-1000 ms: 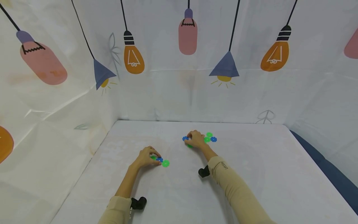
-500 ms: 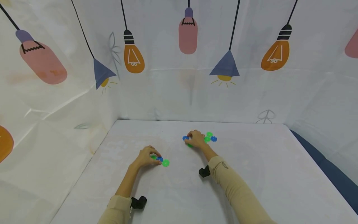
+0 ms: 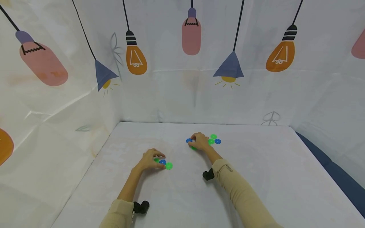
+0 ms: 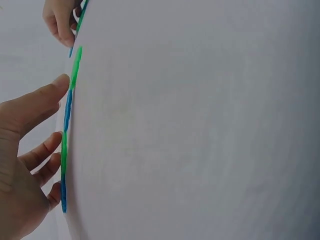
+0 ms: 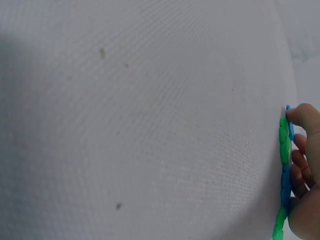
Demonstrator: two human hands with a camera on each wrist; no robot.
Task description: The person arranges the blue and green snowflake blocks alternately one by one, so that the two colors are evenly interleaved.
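Observation:
In the head view my left hand [image 3: 149,159] is spread over a joined row of flower-shaped plastic discs, its thumb and forefinger apart. A blue disc [image 3: 163,161] shows between them, with a green disc [image 3: 169,166] just past the thumb. Edge-on in the left wrist view, the row alternates green and blue, and the thumb [image 4: 61,82] lies beside it. My right hand [image 3: 200,141] curls over a second group farther back. Its thumb and forefinger pinch a blue disc [image 3: 188,140]; the palm hides the middle of that group. The right wrist view shows the thumb against a blue disc [image 5: 290,122].
Past the right hand's outer side, green discs [image 3: 213,136] and another blue disc [image 3: 218,141] stick out. Everything lies on a white table [image 3: 271,177], backed by a white cloth [image 3: 171,95] printed with lamps. Black wrist mounts [image 3: 141,207] sit on both forearms.
The left forefinger and thumb have spread slightly away from the blue disc, which now shows more fully. The right hand and its discs look unchanged.

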